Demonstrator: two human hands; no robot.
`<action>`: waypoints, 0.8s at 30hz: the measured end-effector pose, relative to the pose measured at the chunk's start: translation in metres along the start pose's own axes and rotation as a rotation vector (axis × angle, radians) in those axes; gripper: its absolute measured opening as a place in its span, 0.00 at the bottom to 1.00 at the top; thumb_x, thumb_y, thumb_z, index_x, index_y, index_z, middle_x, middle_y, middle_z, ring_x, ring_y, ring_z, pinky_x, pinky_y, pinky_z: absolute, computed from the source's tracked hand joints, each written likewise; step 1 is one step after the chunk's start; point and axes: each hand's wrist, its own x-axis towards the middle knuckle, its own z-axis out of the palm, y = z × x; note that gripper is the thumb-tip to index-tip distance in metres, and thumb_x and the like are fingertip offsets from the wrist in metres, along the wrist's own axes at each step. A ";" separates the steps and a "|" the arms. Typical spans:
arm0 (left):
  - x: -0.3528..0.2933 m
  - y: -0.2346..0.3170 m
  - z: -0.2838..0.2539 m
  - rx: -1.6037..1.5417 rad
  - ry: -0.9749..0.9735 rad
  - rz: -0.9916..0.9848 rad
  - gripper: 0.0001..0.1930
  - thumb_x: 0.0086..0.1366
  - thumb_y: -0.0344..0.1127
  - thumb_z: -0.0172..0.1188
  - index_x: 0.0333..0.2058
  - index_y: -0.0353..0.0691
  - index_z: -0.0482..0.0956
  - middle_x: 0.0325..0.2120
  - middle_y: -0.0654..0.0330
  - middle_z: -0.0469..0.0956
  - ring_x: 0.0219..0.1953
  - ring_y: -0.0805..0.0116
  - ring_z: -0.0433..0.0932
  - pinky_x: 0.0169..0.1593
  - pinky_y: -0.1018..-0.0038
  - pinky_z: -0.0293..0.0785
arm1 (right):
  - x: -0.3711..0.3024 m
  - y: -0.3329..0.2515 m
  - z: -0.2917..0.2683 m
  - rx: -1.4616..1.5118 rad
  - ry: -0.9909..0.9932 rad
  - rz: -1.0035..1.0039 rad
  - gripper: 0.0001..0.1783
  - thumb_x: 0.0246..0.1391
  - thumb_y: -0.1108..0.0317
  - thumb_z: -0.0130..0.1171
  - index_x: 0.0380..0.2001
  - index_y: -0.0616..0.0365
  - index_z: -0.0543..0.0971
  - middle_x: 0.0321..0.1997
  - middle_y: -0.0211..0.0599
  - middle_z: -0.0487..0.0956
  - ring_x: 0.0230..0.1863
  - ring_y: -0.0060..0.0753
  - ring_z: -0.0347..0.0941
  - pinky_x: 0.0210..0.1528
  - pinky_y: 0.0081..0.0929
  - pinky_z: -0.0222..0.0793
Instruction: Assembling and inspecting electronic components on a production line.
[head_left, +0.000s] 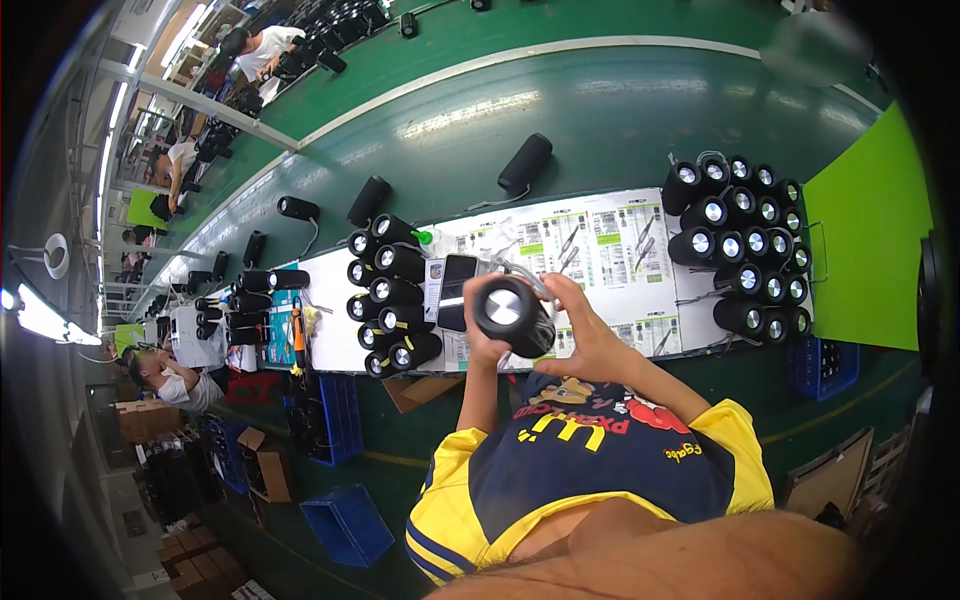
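Note:
A black cylindrical speaker (529, 328) with a silver round end cap is held up in front of my chest. My left hand (483, 340) grips it from the left side, the fingers partly hidden behind it. To its right, my right hand (592, 335) is curved with thumb and fingers apart; its fingertips are beside the speaker's grey strap (522, 272), and I cannot tell whether they touch it. Just left of the held speaker, a dark phone-like device (456, 290) lies on the white-covered bench (345, 335).
Several black speakers (392, 290) stand in a group on the left, with a larger group (742, 245) on the right by a green panel (865, 235). A green conveyor belt (450, 150) runs beyond, carrying single speakers (525, 163). Blue crates (348, 525) stand below; co-workers sit along the left.

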 end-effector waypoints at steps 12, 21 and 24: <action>0.036 -0.031 -0.033 0.627 -0.055 0.042 0.42 0.28 0.55 0.70 0.44 0.38 0.73 0.41 0.53 0.65 0.45 0.58 0.64 0.49 0.66 0.62 | 0.050 0.047 -0.011 0.060 -0.044 0.210 0.45 0.27 0.64 0.72 0.52 0.57 0.62 0.50 0.44 0.68 0.51 0.44 0.66 0.53 0.34 0.62; 0.108 -0.138 -0.103 0.871 0.236 -0.471 0.18 0.53 0.34 0.62 0.44 0.41 0.73 0.38 0.60 0.74 0.43 0.71 0.72 0.41 0.75 0.68 | 0.099 0.225 -0.060 -0.287 0.493 0.544 0.41 0.24 0.66 0.72 0.47 0.60 0.65 0.45 0.45 0.71 0.47 0.46 0.68 0.50 0.34 0.63; 0.143 -0.180 -0.129 1.027 0.249 -0.415 0.25 0.48 0.37 0.65 0.47 0.40 0.69 0.43 0.56 0.71 0.44 0.66 0.70 0.45 0.70 0.67 | 0.129 0.269 -0.106 -0.470 0.754 0.483 0.40 0.28 0.64 0.71 0.48 0.59 0.64 0.47 0.46 0.70 0.49 0.50 0.65 0.52 0.38 0.60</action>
